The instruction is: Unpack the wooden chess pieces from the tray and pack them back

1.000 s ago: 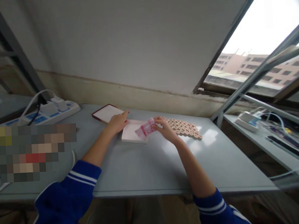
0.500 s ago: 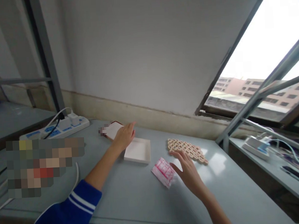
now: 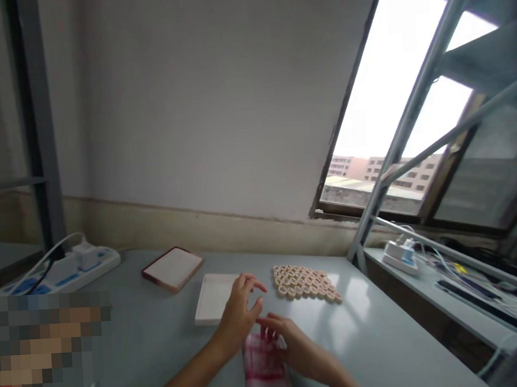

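Observation:
My left hand (image 3: 238,310) is open, its fingers curved and thumb apart, with nothing in it. It hovers by the right edge of a shallow white box tray (image 3: 210,300). My right hand (image 3: 299,347) is closed at the top right of a folded white sheet with pink-red lines (image 3: 263,369), the fingers bent over its upper edge and the thumb on its near side. The sheet's lower end runs out of view. Beyond my hands, several round wooden game pieces (image 3: 305,282) lie close together in rows on the grey table (image 3: 379,337).
A box lid (image 3: 172,269) with a dark red edge lies inside up behind the tray. A white power strip (image 3: 84,263) with plugs stands at the left. The wall borders the table's back. Metal bed rails (image 3: 395,151) and a second power strip (image 3: 399,258) are at the right.
My left hand has moved right, away from the lid and tray, to beside my right hand. My right hand has taken hold of the folded sheet and turned it. The view has tilted up and rightward.

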### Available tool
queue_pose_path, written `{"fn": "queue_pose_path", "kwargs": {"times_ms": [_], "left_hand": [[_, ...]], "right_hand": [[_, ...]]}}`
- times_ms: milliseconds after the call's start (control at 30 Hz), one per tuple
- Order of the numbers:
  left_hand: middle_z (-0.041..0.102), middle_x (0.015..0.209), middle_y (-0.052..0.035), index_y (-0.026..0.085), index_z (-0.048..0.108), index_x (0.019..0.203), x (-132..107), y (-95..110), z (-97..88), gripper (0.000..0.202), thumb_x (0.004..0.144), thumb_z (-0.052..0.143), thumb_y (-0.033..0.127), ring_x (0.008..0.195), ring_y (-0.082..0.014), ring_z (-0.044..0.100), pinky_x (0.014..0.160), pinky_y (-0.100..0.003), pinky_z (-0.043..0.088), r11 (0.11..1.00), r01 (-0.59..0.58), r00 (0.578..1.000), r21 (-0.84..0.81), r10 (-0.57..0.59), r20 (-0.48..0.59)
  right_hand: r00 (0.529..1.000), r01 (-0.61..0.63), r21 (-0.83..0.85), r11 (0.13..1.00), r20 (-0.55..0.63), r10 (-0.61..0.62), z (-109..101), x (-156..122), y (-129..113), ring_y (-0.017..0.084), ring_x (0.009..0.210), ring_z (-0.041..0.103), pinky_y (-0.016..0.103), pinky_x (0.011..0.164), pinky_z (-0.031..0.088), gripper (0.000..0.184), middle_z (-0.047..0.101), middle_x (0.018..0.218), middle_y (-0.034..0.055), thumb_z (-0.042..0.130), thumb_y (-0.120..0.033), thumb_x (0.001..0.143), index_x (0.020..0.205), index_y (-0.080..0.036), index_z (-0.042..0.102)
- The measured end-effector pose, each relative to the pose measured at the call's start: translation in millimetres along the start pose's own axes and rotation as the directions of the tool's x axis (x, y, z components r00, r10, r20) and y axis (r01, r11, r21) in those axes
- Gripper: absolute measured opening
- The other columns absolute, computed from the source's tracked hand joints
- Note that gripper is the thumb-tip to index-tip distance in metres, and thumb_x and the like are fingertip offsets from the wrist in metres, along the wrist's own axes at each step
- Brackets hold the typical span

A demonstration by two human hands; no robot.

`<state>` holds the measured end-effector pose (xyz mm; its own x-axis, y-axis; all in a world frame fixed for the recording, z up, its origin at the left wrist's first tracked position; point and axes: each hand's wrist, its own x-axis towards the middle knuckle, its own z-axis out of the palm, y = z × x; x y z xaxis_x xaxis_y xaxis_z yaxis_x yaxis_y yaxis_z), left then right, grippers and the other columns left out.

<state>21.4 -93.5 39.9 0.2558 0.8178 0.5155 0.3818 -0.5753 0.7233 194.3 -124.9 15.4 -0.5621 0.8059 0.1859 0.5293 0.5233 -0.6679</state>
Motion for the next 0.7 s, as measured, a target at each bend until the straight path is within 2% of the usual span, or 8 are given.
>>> {"fn": "queue_pose_path", "kwargs": {"times_ms": [67, 133, 233, 300, 400, 533, 600, 700], "left_hand": [[0.052, 0.096, -0.0074, 0.022, 0.055, 0.088, -1, -4, 4.5, 0.018, 0.071, 0.05, 0.028, 0.093, -0.0219, 0.047, 0.082, -0.035, 0.036, 0.999, 0.021, 0.997, -0.03, -0.019, 0.071], [0.055, 0.093, -0.0073, 0.021, 0.055, 0.09, -1, -8, 2.8, 0.024, 0.071, 0.051, 0.037, 0.091, -0.022, 0.048, 0.08, -0.034, 0.036, 1.0, 0.019, 0.993, -0.023, -0.016, 0.121], [0.059, 0.084, -0.0045, 0.021, 0.056, 0.088, 4, -11, -7.9, 0.031, 0.075, 0.044, 0.047, 0.079, -0.0189, 0.052, 0.07, -0.029, 0.037, 0.998, 0.056, 0.975, -0.002, -0.054, 0.214], [0.058, 0.069, -0.0021, 0.018, 0.058, 0.074, 9, -12, -17.1, 0.036, 0.076, 0.041, 0.05, 0.067, -0.0161, 0.052, 0.062, -0.026, 0.036, 0.996, 0.086, 0.964, 0.025, -0.09, 0.251], [0.057, 0.065, -0.0029, 0.016, 0.056, 0.063, 20, -15, -31.4, 0.04, 0.075, 0.043, 0.051, 0.063, -0.0151, 0.052, 0.059, -0.024, 0.038, 0.996, 0.09, 0.99, -0.002, -0.089, 0.105], [0.058, 0.085, -0.0056, 0.017, 0.058, 0.074, 31, -25, -50.7, 0.029, 0.071, 0.051, 0.046, 0.082, -0.0176, 0.055, 0.068, -0.026, 0.045, 0.99, 0.061, 0.99, -0.125, -0.076, -0.116], [0.056, 0.091, -0.0062, 0.017, 0.057, 0.072, 34, -34, -58.3, 0.027, 0.069, 0.055, 0.044, 0.089, -0.018, 0.054, 0.074, -0.028, 0.047, 0.99, 0.048, 0.986, -0.133, -0.068, -0.15], [0.051, 0.106, -0.0087, 0.016, 0.056, 0.067, 36, -50, -64.2, 0.029, 0.066, 0.059, 0.045, 0.101, -0.0199, 0.05, 0.076, -0.029, 0.048, 0.984, 0.081, 0.987, -0.156, -0.101, -0.126]], "right_hand": [[1.0, 0.014, 0.07, 0.997, 0.027, -0.016, -3, 4, -7, 0.013, 0.076, 0.053, 0.026, 0.069, 0.046, 0.057, 0.053, 0.094, 0.0021, 0.045, 0.0, 0.062, 0.11, -0.031, 0.053], [1.0, 0.021, 0.136, 0.991, -0.015, -0.019, -12, 11, -10, 0.013, 0.074, 0.053, 0.025, 0.063, 0.047, 0.045, 0.052, 0.094, 0.0025, 0.051, -0.005, 0.065, 0.103, -0.029, 0.057], [0.987, 0.062, 0.19, 0.98, -0.16, -0.031, -35, 30, -12, 0.013, 0.078, 0.052, 0.026, 0.067, 0.047, 0.039, 0.051, 0.094, 0.0029, 0.057, -0.015, 0.07, 0.106, -0.028, 0.056], [0.965, 0.1, 0.231, 0.968, -0.26, -0.038, -50, 47, -14, 0.013, 0.08, 0.051, 0.027, 0.07, 0.046, 0.038, 0.051, 0.092, 0.0028, 0.058, -0.02, 0.071, 0.108, -0.027, 0.055], [0.931, 0.162, 0.288, 0.944, -0.361, -0.05, -57, 77, -17, 0.014, 0.083, 0.05, 0.027, 0.071, 0.045, 0.037, 0.052, 0.093, 0.0039, 0.061, -0.026, 0.07, 0.106, -0.023, 0.055], [0.913, 0.142, 0.275, 0.951, -0.407, -0.018, -37, 111, -9, 0.017, 0.1, 0.047, 0.03, 0.081, 0.043, 0.043, 0.05, 0.113, 0.0065, 0.06, -0.027, 0.07, 0.112, -0.022, 0.048], [0.93, 0.094, 0.31, 0.946, -0.367, 0.028, -24, 121, -2, 0.017, 0.101, 0.048, 0.031, 0.082, 0.042, 0.044, 0.051, 0.114, 0.007, 0.058, -0.025, 0.072, 0.114, -0.02, 0.044], [0.967, 0.007, 0.371, 0.929, -0.238, 0.087, -9, 126, 5, 0.016, 0.092, 0.053, 0.029, 0.076, 0.044, 0.04, 0.056, 0.107, 0.0072, 0.053, -0.024, 0.077, 0.115, -0.018, 0.042]]}}
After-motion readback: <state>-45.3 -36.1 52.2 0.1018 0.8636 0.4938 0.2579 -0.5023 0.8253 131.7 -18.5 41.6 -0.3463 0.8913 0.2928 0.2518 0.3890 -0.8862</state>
